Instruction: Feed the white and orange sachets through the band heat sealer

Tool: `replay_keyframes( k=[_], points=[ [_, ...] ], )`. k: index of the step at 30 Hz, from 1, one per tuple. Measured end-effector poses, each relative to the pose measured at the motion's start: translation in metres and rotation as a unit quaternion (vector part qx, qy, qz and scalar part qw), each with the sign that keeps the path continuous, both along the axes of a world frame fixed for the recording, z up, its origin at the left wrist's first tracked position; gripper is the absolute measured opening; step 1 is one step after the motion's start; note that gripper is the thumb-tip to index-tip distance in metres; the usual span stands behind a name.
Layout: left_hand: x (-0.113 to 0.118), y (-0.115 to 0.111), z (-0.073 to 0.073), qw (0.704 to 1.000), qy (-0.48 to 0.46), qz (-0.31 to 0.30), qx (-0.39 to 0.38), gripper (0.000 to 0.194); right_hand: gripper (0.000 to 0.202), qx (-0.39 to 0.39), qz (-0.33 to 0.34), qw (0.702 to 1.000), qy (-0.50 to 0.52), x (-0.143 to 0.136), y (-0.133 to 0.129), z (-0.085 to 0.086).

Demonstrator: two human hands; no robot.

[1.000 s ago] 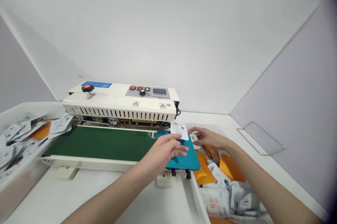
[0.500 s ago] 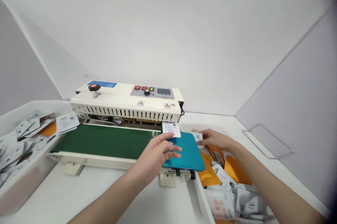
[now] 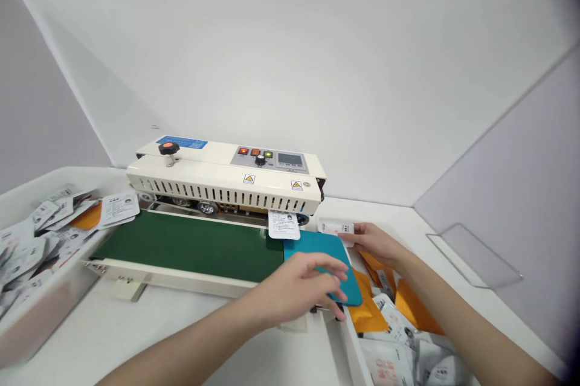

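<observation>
My right hand [image 3: 374, 242] pinches a white printed sachet [image 3: 338, 228] just beyond the right end of the blue feed plate [image 3: 317, 242]. Over that plate hovers my left hand [image 3: 308, 286], its fingers apart with nothing in them. Another white sachet [image 3: 284, 226] lies partly under the front cover of the band sealer [image 3: 226, 186], at the start of the green conveyor belt [image 3: 190, 247]. The sachet's top edge is hidden inside the machine.
At right a white bin [image 3: 351, 344] holds orange packets [image 3: 367, 307] and white sachets. On the left another bin [image 3: 40, 319] is heaped with white sachets [image 3: 67, 247]; one pair [image 3: 118, 209] rests at the belt's far end. A wire stand [image 3: 475, 259] lies at the right.
The sachet at the sealer has moved left onto the belt. My left hand has left it and shifted right. My right hand has brought its sachet closer to the plate. The view has shifted slightly.
</observation>
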State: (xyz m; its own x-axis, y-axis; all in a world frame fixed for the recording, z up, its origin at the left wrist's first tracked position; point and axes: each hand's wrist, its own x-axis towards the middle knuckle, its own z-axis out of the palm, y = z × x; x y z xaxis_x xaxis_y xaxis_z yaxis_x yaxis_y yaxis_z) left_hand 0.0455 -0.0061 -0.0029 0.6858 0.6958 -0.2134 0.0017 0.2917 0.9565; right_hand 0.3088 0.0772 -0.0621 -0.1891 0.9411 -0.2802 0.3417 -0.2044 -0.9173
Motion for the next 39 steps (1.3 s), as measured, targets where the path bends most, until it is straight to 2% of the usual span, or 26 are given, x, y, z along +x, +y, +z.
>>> replay_keyframes(
  k=[3, 5, 7, 11, 15, 19, 26, 29, 35, 39],
  points=[
    [0.006, 0.003, -0.004, 0.986, 0.076, -0.06, 0.136, 0.032, 0.044, 0.012, 0.003, 0.999, -0.039, 0.003, 0.001, 0.006],
    [0.01, 0.006, -0.008, 0.975, 0.101, -0.052, 0.189, 0.034, 0.046, 0.015, 0.013, 0.999, -0.049, 0.004, 0.001, 0.009],
    [0.014, 0.01, -0.01, 0.971, 0.108, -0.045, 0.209, 0.032, 0.045, 0.011, 0.016, 0.999, -0.05, 0.005, 0.0, 0.012],
    [0.021, 0.016, -0.012, 0.974, 0.113, -0.047, 0.193, 0.03, 0.039, -0.014, 0.011, 0.999, -0.03, 0.007, -0.003, 0.017],
    [0.023, 0.017, -0.013, 0.969, 0.125, -0.036, 0.209, 0.03, 0.038, -0.02, 0.022, 1.0, 0.008, 0.009, -0.007, 0.025],
    [0.022, 0.021, -0.01, 0.977, 0.133, -0.078, 0.149, 0.032, 0.039, -0.002, 0.015, 1.0, 0.021, 0.013, -0.01, 0.031],
    [0.022, 0.027, -0.013, 0.982, 0.112, -0.089, 0.124, 0.034, 0.046, -0.013, -0.017, 0.999, -0.041, 0.018, -0.012, 0.036],
    [0.022, 0.027, -0.016, 0.982, 0.115, -0.086, 0.121, 0.034, 0.044, -0.012, -0.004, 0.999, -0.051, 0.017, -0.014, 0.04],
    [0.022, 0.026, -0.012, 0.986, 0.105, -0.08, 0.105, 0.029, 0.043, 0.011, 0.017, 0.999, -0.049, 0.019, -0.012, 0.036],
    [0.021, 0.026, -0.005, 0.988, 0.088, -0.085, 0.092, 0.027, 0.042, 0.046, 0.004, 0.998, -0.042, 0.022, -0.008, 0.029]
  ],
)
